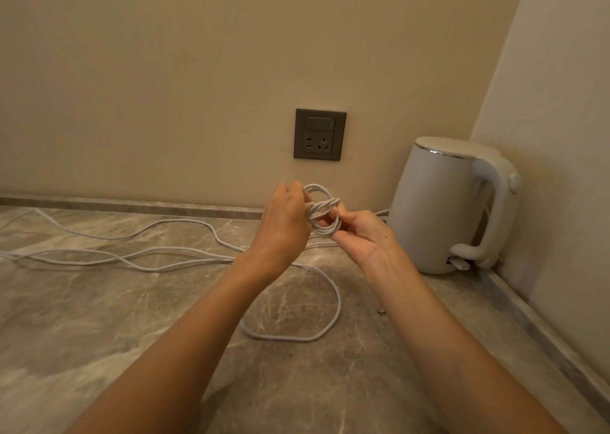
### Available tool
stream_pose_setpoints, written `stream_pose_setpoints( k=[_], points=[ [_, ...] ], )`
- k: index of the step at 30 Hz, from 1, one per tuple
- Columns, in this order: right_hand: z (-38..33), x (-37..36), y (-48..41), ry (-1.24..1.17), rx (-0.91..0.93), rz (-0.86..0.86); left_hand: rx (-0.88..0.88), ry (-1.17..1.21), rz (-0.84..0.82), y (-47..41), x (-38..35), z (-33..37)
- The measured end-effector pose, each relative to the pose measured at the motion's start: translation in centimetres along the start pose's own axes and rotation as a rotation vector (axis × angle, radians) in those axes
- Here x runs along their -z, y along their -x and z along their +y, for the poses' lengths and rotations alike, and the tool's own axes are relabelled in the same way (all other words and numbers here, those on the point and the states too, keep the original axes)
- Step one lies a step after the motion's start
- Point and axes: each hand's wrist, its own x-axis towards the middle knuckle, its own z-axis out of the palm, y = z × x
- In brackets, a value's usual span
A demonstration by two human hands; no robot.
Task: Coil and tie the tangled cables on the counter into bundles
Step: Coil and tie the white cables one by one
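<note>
Your left hand (284,225) and right hand (361,235) are close together, raised off the counter (99,318). The fingers of both are curled round a small coil (323,202) of white cable held between them, in front of the wall below the socket (319,135). Loose cable (339,301) trails across the counter, with one big loop under your forearms, and the kettle (442,209) stands in the right corner.

A small white cable coil (325,210) of a few loops is held up above the desk (99,318), its long loose tail (284,339) sprawling across it in curves.
</note>
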Motion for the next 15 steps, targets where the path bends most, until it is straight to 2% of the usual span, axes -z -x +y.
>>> stream_pose_setpoints(
  k=[3, 5, 9, 12, 15],
  points=[
    [-0.2, 0.2, -0.7, -0.023, 0.018, 0.004, 0.159, 0.216, -0.065, -0.8, 0.3, -0.1],
    [0.1, 0.1, -0.4, 0.055, 0.047, -0.011, 0.215, 0.334, -0.068, -1.0, 0.7, -0.3],
    [0.4, -0.5, 1.2, 0.252, 0.073, -0.084, 0.039, 0.187, 0.04, -0.5, 1.1, -0.6],
    [-0.1, -0.5, 2.0, 0.313, 0.053, -0.152, -0.086, 0.074, 0.007, -0.3, 0.6, -0.6],
    [0.0, -0.3, 1.8, 0.379, 0.096, -0.172, -0.11, 0.052, -0.021, -0.2, 0.2, -0.6]
  ],
)
